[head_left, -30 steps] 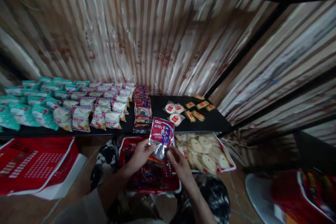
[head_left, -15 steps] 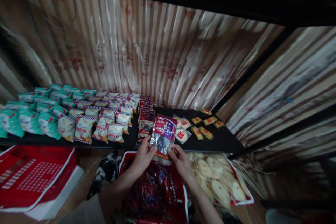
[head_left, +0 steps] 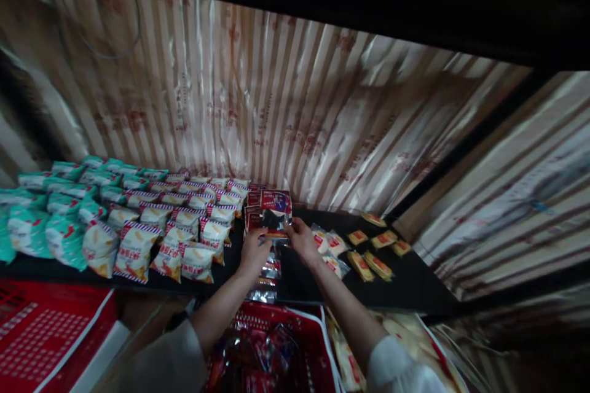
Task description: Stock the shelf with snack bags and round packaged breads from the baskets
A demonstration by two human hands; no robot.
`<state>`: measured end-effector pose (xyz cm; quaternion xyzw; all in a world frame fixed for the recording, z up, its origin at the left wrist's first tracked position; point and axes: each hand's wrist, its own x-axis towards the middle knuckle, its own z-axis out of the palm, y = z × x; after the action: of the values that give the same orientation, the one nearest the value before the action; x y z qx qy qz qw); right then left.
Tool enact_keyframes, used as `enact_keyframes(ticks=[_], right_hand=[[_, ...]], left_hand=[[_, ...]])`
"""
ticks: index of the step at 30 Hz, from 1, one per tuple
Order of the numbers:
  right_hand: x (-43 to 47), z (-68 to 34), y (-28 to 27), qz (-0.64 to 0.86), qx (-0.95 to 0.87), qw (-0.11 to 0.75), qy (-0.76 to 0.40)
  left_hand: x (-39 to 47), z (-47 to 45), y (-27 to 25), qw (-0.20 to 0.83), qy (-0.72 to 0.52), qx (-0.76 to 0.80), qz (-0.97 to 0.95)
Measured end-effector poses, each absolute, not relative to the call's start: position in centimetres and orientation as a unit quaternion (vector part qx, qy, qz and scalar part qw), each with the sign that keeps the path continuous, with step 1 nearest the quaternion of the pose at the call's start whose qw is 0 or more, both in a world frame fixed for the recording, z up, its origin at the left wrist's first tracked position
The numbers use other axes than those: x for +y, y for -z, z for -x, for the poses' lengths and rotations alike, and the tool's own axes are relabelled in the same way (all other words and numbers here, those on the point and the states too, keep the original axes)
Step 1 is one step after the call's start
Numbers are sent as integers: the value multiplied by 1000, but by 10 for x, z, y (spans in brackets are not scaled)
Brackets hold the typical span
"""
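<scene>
Holding a red packet over the packet row, with fingers of left hand and right hand pinching its lower edge from either side. Probably working at placing it into the row; seemingly needing to line it up there before loosening both grips. Not making out whether touching packets beneath. Seeing white bags crowding just left of the row, green bags farther left, round white packs then yellow packs to its right, all sharing the black shelf. Noting a red basket below the row's near end.
</scene>
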<state>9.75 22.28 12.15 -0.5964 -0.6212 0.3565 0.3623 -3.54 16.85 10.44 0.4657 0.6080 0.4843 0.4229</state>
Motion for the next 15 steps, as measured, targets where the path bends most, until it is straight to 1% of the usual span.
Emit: enact_keyframes(ticks=[4, 6, 10, 15], right_hand=[[262, -82, -116, 624, -627, 325, -333], [279, -75, -114, 647, -636, 295, -301], [307, -62, -114, 668, -666, 240, -227], [331, -49, -115, 685, -677, 192, -191]], left_hand=[[205, 41, -102, 353, -478, 660, -461], [217, 44, -103, 327, -478, 667, -468], [235, 49, -105, 299, -477, 674, -479], [249, 52, -106, 276, -463, 677, -501]])
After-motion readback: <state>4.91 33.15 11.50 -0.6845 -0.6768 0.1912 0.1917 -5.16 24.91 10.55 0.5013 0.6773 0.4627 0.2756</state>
